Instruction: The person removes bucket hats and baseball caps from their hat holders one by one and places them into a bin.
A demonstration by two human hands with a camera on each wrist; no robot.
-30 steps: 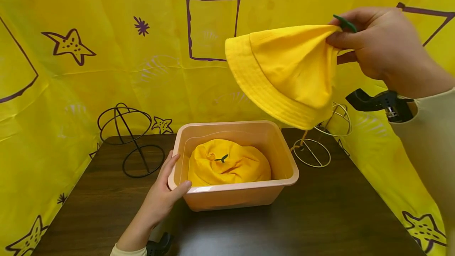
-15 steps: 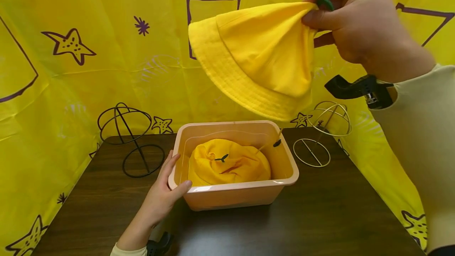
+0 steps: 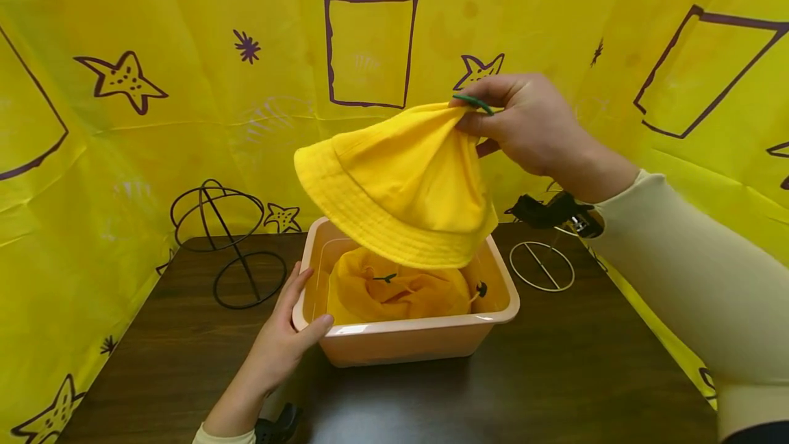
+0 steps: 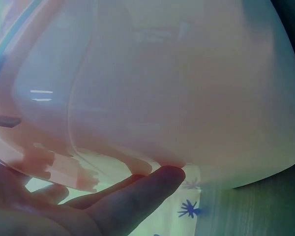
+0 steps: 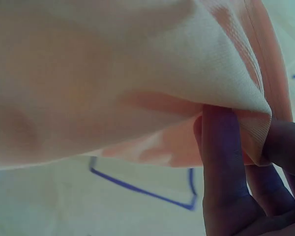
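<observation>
My right hand (image 3: 524, 122) pinches a yellow bucket hat (image 3: 413, 190) by its crown, next to the green sprout (image 3: 473, 103) on top. The hat hangs tilted over a pink plastic basin (image 3: 407, 348), its brim overlapping the back rim in the head view. Inside the basin lies another yellow hat (image 3: 364, 286), crumpled, with a small green sprout. A cord with a dark toggle (image 3: 481, 290) dangles at the basin's right inner side. My left hand (image 3: 290, 327) grips the basin's left end, thumb over the rim; the left wrist view shows fingers (image 4: 152, 189) against the outer wall.
A black wire stand (image 3: 237, 252) is on the dark wooden table (image 3: 542, 368), left of the basin. To its right is a pale gold wire stand (image 3: 542, 267), partly hidden by my right wrist. A yellow patterned cloth (image 3: 271, 88) hangs behind and at the sides.
My right hand has carried the hat left from the right side, first rising, then lowering over the basin. The hanging cord now reaches into the basin. My left hand stays in place.
</observation>
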